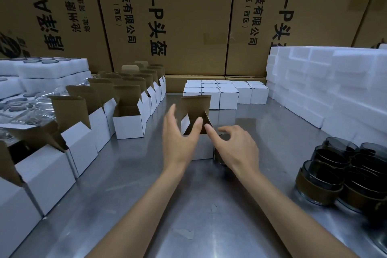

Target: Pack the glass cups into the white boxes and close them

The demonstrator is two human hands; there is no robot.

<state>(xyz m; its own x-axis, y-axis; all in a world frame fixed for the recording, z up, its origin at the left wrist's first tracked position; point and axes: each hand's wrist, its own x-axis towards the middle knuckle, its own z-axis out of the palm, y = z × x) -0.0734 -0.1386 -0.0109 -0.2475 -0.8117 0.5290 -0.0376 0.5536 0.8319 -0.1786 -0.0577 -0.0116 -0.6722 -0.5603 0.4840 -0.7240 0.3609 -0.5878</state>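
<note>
**Box open mid-worktop, cup beside it, not yet loaded**

While both hands hover at the small white cardboard box with brown inner flaps [199, 132] in the middle of the steel worktop [188, 205], nothing is gripped. Left hand [180, 138]: grip spread, fingers straight, at the box's left side and front rim. Right hand [234, 146]: grip loosely curled and empty, forefinger extended towards the right side flap. A dark glass cup [219, 153] stands just beside the box's right wall, largely hidden under the right hand.

Judged step: flaps being cleared for loading; lid stands upright.

Next move calls for grasping the cup and lowering it in upright, then folding side flaps and tucking the lid.

Open white boxes [127, 123] line the left edge; closed white boxes [226, 92] sit at the far edge; stacked dark glass cups [335, 174] wait at the right edge.
</note>
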